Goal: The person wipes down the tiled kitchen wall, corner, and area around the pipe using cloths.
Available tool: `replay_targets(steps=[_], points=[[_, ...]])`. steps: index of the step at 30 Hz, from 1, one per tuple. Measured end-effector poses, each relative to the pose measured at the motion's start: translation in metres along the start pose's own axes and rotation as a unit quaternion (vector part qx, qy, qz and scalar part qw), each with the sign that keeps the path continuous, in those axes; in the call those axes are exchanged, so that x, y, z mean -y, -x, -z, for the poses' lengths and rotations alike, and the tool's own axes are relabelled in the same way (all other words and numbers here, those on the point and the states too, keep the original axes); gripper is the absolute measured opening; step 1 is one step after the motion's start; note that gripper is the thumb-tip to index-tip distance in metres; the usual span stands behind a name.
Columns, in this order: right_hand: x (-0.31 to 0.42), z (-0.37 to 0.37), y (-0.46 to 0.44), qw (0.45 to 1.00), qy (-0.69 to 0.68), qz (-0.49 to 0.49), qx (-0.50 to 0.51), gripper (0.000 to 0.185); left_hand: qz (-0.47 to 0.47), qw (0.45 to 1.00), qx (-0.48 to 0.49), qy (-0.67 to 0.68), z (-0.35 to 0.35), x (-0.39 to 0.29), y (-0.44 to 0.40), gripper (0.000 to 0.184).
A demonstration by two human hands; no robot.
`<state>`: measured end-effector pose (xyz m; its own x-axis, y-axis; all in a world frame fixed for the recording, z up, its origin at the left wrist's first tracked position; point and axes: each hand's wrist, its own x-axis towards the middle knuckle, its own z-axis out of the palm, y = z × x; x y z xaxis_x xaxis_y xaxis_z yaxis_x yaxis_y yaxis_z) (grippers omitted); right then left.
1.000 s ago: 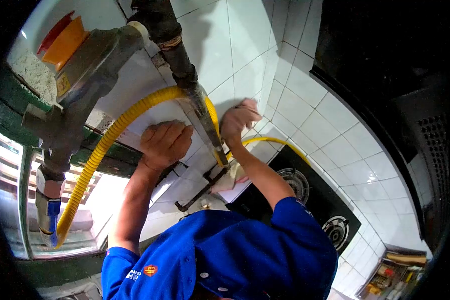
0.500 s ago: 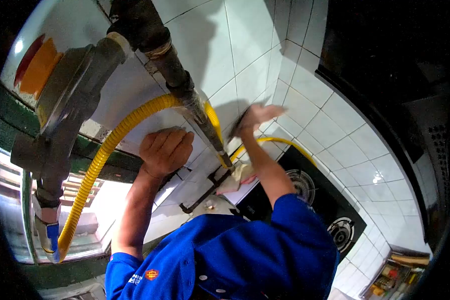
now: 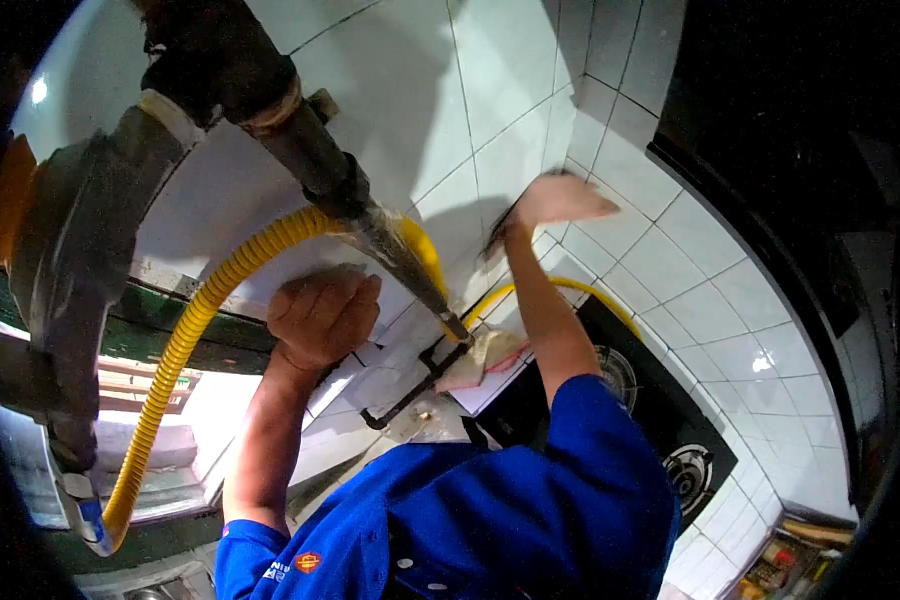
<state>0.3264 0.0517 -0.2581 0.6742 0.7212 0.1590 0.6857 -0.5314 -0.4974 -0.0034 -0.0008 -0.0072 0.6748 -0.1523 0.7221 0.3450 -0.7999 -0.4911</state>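
My left hand (image 3: 324, 312) is closed, knuckles up, against the wall just below the arching yellow corrugated hose (image 3: 232, 272); whatever its curled fingers hold, if anything, is hidden. Farther right, my right hand (image 3: 566, 198) reaches out to the tiled wall (image 3: 500, 95). It is smeared by motion and its fingers cannot be made out. A dark pipe (image 3: 315, 150) runs diagonally down between my hands. At the left, the hose's lower end meets a valve fitting with a blue part (image 3: 94, 524).
A black gas stove (image 3: 705, 445) stands at the right below the tiles, with a cloth (image 3: 485, 358) near its left edge. A dark hood (image 3: 770, 180) overhangs at the upper right. A meter-like metal body (image 3: 80, 220) fills the left side, beside a window.
My right hand has moved right and slightly up along the tiles. My left hand stays near the same place. The view has shifted, so the pipe and metal body appear farther left and larger.
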Motion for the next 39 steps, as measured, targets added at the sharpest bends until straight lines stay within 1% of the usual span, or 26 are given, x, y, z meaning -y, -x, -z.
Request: replay_targets(steps=[3, 4, 5, 6, 7, 8, 9, 10, 11, 12, 13, 14, 15, 16, 17, 19, 20, 22, 24, 27, 28, 29, 31, 34, 37, 39], points=[[-0.027, -0.064, 0.043, 0.997, -0.039, -0.065, 0.016, 0.036, -0.010, 0.995, 0.088, -0.040, 0.004, -0.005, 0.005, 0.011], [-0.036, -0.084, 0.060, 0.980, -0.195, -0.017, -0.023, 0.039, 0.036, 0.997, 0.072, 0.012, 0.011, -0.010, -0.006, 0.014], [-0.055, -0.097, 0.065, 0.816, -0.572, 0.083, -0.022, 0.041, 0.079, 0.993, 0.057, 0.067, 0.013, -0.017, -0.013, 0.016], [-0.063, -0.103, 0.067, 0.708, -0.686, 0.163, 0.029, 0.043, 0.074, 0.993, 0.057, 0.073, 0.008, -0.030, -0.004, 0.016], [-0.030, -0.120, 0.077, 0.801, -0.553, 0.192, -0.126, 0.036, 0.104, 0.976, 0.119, 0.151, 0.000, -0.049, 0.018, 0.019], [-0.023, -0.121, 0.078, 0.874, -0.396, 0.221, -0.176, 0.031, 0.132, 0.948, 0.181, 0.228, -0.008, -0.068, 0.036, 0.022], [-0.016, -0.122, 0.078, 0.914, -0.230, 0.236, -0.239, 0.027, 0.154, 0.922, 0.202, 0.291, -0.010, -0.090, 0.048, 0.024], [0.008, -0.067, 0.071, 0.963, -0.095, 0.175, -0.180, 0.023, 0.176, 0.893, 0.222, 0.351, -0.017, -0.109, 0.052, 0.026], [0.035, -0.006, 0.065, 0.983, 0.075, 0.131, -0.109, 0.020, 0.174, 0.891, 0.221, 0.355, -0.027, -0.125, 0.050, 0.026], [0.063, 0.058, 0.059, 0.967, 0.228, 0.114, -0.031, 0.017, 0.188, 0.861, 0.245, 0.404, -0.036, -0.141, 0.047, 0.031], [0.034, 0.014, 0.033, 0.985, 0.058, 0.129, -0.095, 0.021, 0.201, 0.828, 0.268, 0.450, -0.044, -0.153, 0.046, 0.036], [0.005, -0.030, 0.007, 0.968, -0.109, 0.167, -0.151, 0.025, 0.200, 0.827, 0.269, 0.451, -0.056, -0.161, 0.045, 0.036], [-0.007, -0.040, -0.009, 0.927, -0.329, 0.100, -0.153, 0.023, 0.225, 0.816, 0.289, 0.447, -0.072, -0.164, 0.044, 0.044], [-0.015, -0.050, -0.021, 0.834, -0.531, 0.028, -0.148, 0.021, 0.249, 0.804, 0.309, 0.442, -0.085, -0.167, 0.040, 0.053], [-0.021, -0.065, -0.029, 0.834, -0.531, 0.026, -0.150, 0.021, 0.247, 0.804, 0.310, 0.443, -0.094, -0.170, 0.035, 0.053], [-0.037, -0.095, -0.041, 0.919, -0.352, -0.114, -0.136, 0.022, 0.368, 0.735, 0.335, 0.461, -0.107, -0.175, 0.026, 0.070], [-0.045, -0.105, -0.044, 0.942, -0.253, -0.183, -0.125, 0.023, 0.364, 0.733, 0.337, 0.465, -0.110, -0.177, 0.024, 0.070], [-0.056, -0.103, -0.041, 0.944, -0.043, -0.313, -0.095, 0.025, 0.419, 0.663, 0.359, 0.506, -0.116, -0.185, 0.030, 0.077], [-0.040, -0.076, -0.016, 0.940, -0.161, -0.225, -0.200, 0.021, 0.446, 0.618, 0.371, 0.531, -0.124, -0.195, 0.044, 0.083], [-0.019, -0.028, -0.001, 0.849, -0.391, 0.030, -0.354, 0.017, 0.454, 0.658, 0.363, 0.479, -0.133, -0.204, 0.064, 0.085], [-0.020, -0.028, -0.007, 0.826, -0.423, 0.077, -0.365, 0.016, 0.518, 0.600, 0.348, 0.500, -0.137, -0.204, 0.065, 0.087], [-0.023, -0.028, -0.008, 0.818, -0.438, 0.091, -0.361, 0.015, 0.578, 0.538, 0.329, 0.518, -0.141, -0.205, 0.064, 0.088], [-0.029, -0.029, -0.011, 0.832, -0.406, 0.121, -0.359, 0.018, 0.604, 0.523, 0.296, 0.524, -0.147, -0.210, 0.063, 0.089], [-0.030, -0.014, 0.005, 0.863, -0.398, -0.074, -0.303, 0.015, 0.642, 0.494, 0.236, 0.537, -0.154, -0.214, 0.057, 0.091], [-0.020, 0.010, -0.005, 0.854, -0.386, -0.038, -0.347, 0.016, 0.660, 0.484, 0.200, 0.539, -0.158, -0.213, 0.054, 0.090], [-0.017, -0.001, -0.026, 0.829, -0.441, -0.027, -0.342, 0.017, 0.664, 0.487, 0.193, 0.533, -0.156, -0.208, 0.054, 0.089]])
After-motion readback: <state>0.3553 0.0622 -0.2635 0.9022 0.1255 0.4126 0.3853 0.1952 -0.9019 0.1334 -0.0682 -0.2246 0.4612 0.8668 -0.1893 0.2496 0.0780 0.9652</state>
